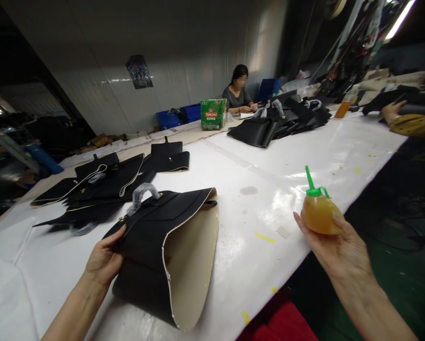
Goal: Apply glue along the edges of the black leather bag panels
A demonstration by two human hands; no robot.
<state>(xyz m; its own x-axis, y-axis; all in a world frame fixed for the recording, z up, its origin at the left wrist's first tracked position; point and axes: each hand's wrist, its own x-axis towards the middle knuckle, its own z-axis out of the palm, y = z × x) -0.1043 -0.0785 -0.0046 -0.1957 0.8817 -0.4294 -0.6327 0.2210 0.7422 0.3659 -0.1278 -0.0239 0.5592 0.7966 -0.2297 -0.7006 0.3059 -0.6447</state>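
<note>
A black bag body (141,265) stands tilted on the white table, its pale-lined open end turned to the right. Clear plastic wraps the handle (141,196) on its upper side. My left hand (105,258) grips the bag's left edge, thumb on top and the other fingers partly hidden behind it. Over the table's front edge, my right hand (340,246) holds a squeeze bottle (321,213) of amber liquid, fingers curled round its underside. The bottle's green cap and nozzle point upward, apart from the bag.
More black bag pieces (109,184) lie at the left, and a heap of them (272,123) at the back. A green carton (212,115) stands near a seated person (238,92). Another amber bottle (343,106) and a co-worker's yellow sleeve (416,125) are far right.
</note>
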